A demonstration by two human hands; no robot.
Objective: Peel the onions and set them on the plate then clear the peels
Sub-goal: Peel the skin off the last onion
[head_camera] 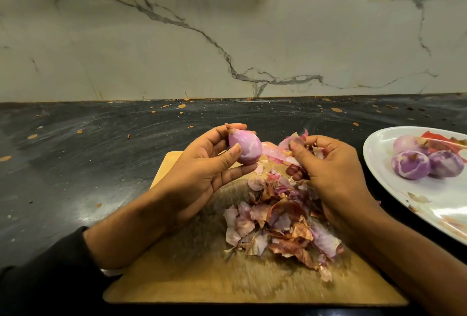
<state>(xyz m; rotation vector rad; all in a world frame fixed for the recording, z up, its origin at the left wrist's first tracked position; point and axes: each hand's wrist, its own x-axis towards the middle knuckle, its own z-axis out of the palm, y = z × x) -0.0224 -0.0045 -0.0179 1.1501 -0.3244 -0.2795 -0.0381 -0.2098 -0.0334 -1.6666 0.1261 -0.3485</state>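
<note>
- Above the board [177, 280], the left grip [202, 174] pinches a peeled onion [244, 148] between thumb and fingers.
- Just right of it, the right grip [328, 171] pinches a peel strip [294, 141].
- On the board, near the hands, lies a peel pile [280, 224].
- At the right, a plate [379, 164] on the dark desk [75, 164] carries three peeled onions [410, 165].

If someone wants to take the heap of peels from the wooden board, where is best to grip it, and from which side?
Probably from above, at the tall middle of the peel heap, fingers closing inward from its near and left edges. The peels are thin, loose flakes lying flat on the cutting board, so a scooping pinch gathers more than a side grab. The right hand covers the far right side.
</note>
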